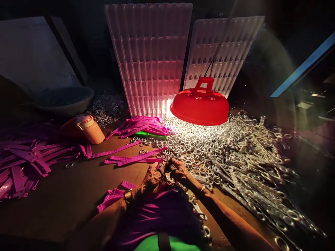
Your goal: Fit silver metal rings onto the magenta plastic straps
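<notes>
My left hand [152,175], a watch at its wrist, is closed on the end of a magenta plastic strap [160,161]. Close beside it, my right hand [180,170] is pinched shut, fingertips almost touching the left ones; what lies in them is too small and dark to make out. Just beyond the hands lie several loose magenta straps [133,158]. Many silvery rings [199,153] spread from the hands toward the right. Under my left forearm sit more magenta strap pieces [111,198].
A red lamp shade [200,104] hangs low over the metal heap. Two ribbed translucent panels [151,59] stand behind. At left are an orange bottle [91,129], a large magenta strap pile [23,164] and a basin [65,99]. Linked metal pieces [251,177] cover the right side.
</notes>
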Tool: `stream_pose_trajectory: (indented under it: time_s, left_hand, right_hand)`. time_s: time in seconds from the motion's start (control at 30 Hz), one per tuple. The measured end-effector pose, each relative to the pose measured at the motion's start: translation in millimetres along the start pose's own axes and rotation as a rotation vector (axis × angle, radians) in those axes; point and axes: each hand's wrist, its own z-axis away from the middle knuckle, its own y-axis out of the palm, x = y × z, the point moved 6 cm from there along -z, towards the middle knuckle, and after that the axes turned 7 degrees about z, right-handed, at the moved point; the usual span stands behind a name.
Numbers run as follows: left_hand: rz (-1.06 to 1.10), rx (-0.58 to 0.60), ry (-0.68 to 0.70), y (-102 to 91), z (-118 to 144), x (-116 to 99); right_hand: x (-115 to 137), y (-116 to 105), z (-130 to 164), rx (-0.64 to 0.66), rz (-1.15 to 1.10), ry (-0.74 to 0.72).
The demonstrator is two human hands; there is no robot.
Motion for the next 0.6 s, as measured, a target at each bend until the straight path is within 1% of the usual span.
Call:
stream_pose_trajectory:
  time_s: [0.07,0.1,0.13,0.23,0.3,0.37,0.43,0.47,0.5,0.53,0.6]
  left_hand:
    - [0.080,0.020,-0.038,2.0,1.1,6.7]
    - [0.104,0.026,-0.062,1.8,1.8,8.4]
    - [0.101,0.033,-0.072,0.9,2.6,7.9]
    - [-0.019,0.042,-0.016,-4.4,4.2,-5.3]
    - [-0.179,0.040,0.026,-7.1,6.0,-16.0]
    - [-0.346,0.036,-0.046,-8.1,9.2,-17.7]
    - [-0.448,0.041,-0.162,-7.1,13.7,-13.3]
    - [-0.411,0.044,-0.210,-5.8,15.8,-10.6]
    - [-0.275,0.043,-0.246,-3.9,17.3,-7.9]
    - [-0.073,0.040,-0.265,-1.6,17.8,-5.9]
    - [0.353,0.035,-0.300,2.0,15.8,-2.3]
  right_hand:
    - [-11.8,2.5,0.2,0.046,0.011,0.092]
    - [-15.7,2.5,0.2,0.046,0.053,0.096]
    - [-17.6,2.0,-0.1,0.035,0.118,0.064]
    - [-13.0,1.3,1.2,-0.051,0.331,-0.160]
    - [-4.9,2.3,5.7,-0.130,0.412,-0.320]
    - [2.9,4.7,11.0,-0.171,0.455,-0.418]
    - [9.8,6.6,14.2,-0.164,0.455,-0.454]
    - [12.4,5.2,14.5,-0.169,0.428,-0.445]
    - [14.2,1.8,13.9,-0.177,0.373,-0.416]
    - [14.7,-2.7,12.2,-0.180,0.284,-0.366]
    - [11.8,-13.9,6.5,-0.175,0.010,-0.210]
